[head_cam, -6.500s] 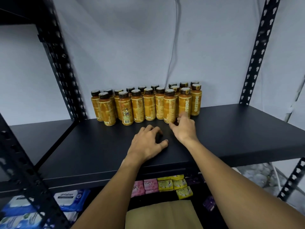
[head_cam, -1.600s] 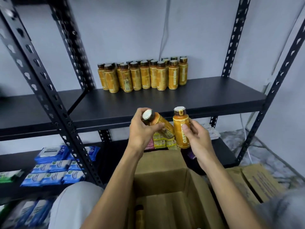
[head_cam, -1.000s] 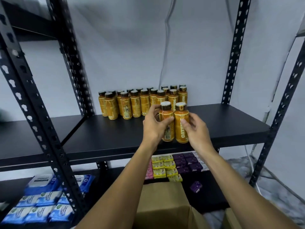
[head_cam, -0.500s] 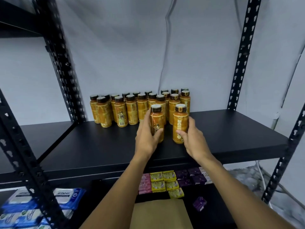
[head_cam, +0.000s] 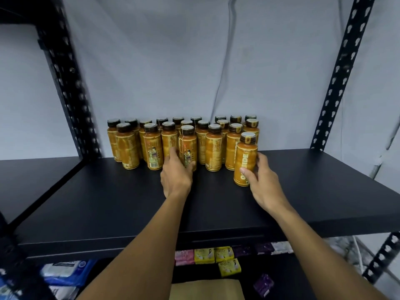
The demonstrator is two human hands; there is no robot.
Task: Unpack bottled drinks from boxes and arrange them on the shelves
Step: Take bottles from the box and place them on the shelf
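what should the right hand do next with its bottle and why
Probably slide the loose bottle straight back. The right hand holds it upright on the shelf, forward of the front row and just off its right end, so a short push would line it up. The left hand grips a middle bottle standing in line.

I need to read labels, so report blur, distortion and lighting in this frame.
Head view: left upright smeared by blur; wide-angle distortion tilts it and the right upright outward; bottle in the right hand shows large letters sharply, small print not; light soft and even, no glare on the black shelf; sachets below in shade.
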